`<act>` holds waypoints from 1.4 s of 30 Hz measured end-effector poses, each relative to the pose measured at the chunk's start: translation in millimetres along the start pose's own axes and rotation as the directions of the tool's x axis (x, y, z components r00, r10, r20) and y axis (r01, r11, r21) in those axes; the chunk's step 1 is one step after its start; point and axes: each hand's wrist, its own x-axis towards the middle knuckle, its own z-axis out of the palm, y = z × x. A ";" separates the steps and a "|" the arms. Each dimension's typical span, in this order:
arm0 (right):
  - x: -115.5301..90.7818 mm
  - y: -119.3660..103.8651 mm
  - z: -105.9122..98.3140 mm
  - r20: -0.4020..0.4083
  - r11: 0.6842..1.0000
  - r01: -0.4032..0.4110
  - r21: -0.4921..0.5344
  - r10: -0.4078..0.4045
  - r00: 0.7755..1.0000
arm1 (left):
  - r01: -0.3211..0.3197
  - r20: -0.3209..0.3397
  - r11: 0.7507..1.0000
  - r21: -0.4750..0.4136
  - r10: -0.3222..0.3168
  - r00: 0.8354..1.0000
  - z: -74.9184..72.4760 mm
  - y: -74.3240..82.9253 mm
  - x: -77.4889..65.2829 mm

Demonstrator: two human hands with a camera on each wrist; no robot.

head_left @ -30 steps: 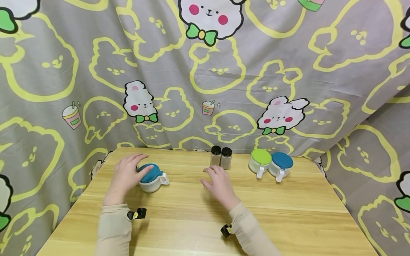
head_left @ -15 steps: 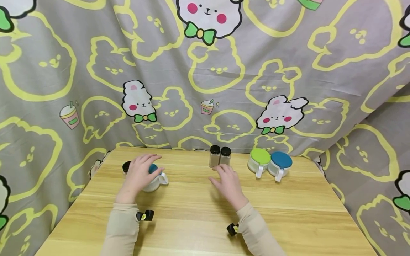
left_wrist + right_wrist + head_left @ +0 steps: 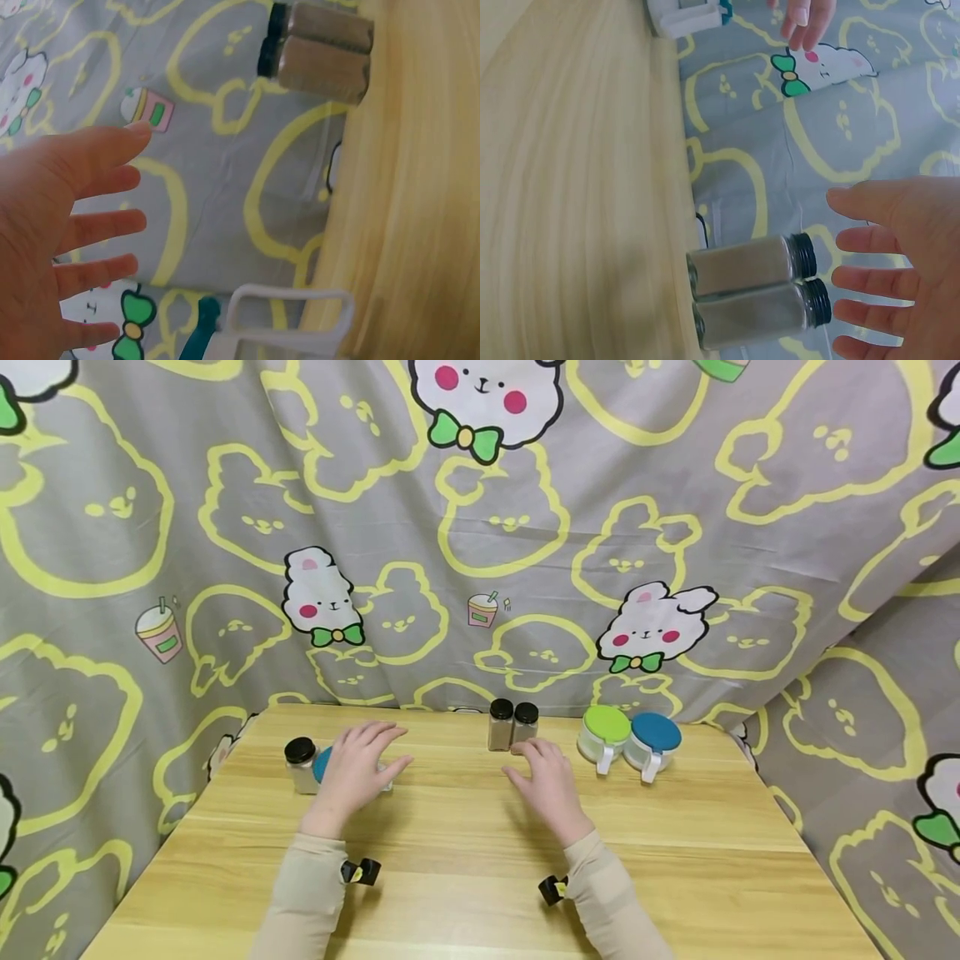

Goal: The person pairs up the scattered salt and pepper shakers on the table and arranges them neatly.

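My left hand (image 3: 354,777) hovers with fingers spread, holding nothing, in front of a white pot with a blue lid (image 3: 321,764). It hides most of that pot; the white handle (image 3: 292,315) shows in the left wrist view. Left of the pot is a glass spice jar with a black cap (image 3: 302,766). My right hand (image 3: 553,789) is also held with loosely extended fingers and nothing in it. It is nearest to two black-capped spice jars, the left one (image 3: 500,727) and the right one (image 3: 754,315), standing side by side with brownish contents.
A white pot with a lime-green lid (image 3: 606,727) and another with a blue lid (image 3: 655,735) stand together at the back right, handles toward me. The wooden table (image 3: 465,877) ends at a patterned grey curtain (image 3: 420,527) behind and at the sides.
My left hand has moved right across the blue-lidded pot, uncovering the black-capped jar on the left. My right hand has shifted slightly right. The jars and pots stay in place.
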 end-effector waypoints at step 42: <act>7.2 58.2 -31.8 -0.043 0.974 -0.224 0.015 0.224 0.974 | -0.068 -0.002 0.997 -0.031 0.068 0.998 71.2 69.7 26.1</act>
